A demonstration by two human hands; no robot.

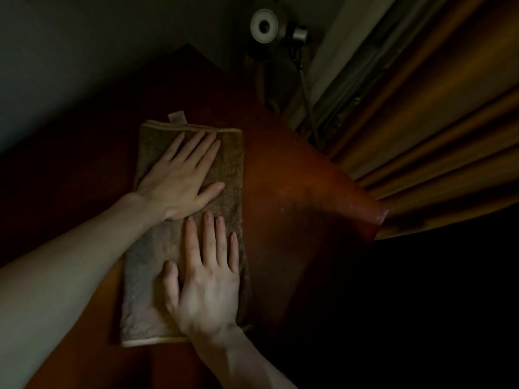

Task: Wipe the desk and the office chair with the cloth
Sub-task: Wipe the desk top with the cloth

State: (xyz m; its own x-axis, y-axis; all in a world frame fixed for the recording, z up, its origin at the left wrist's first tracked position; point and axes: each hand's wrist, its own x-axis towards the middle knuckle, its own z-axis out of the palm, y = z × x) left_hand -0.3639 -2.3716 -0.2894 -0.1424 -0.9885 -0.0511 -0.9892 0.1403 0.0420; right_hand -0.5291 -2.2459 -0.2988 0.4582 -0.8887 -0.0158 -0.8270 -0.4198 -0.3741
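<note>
A folded brown cloth lies flat on the reddish desk, just left of centre, its long side running from 12 to 6 o'clock; a small pale tag sticks out at its 12 o'clock edge. Both hands press flat on it, fingers straight and slightly spread; the left hand covers the far half, the right hand the near half, its fingertips close to the left palm. A desk lamp stands at 12 o'clock; golden curtains hang at 2 o'clock.
</note>
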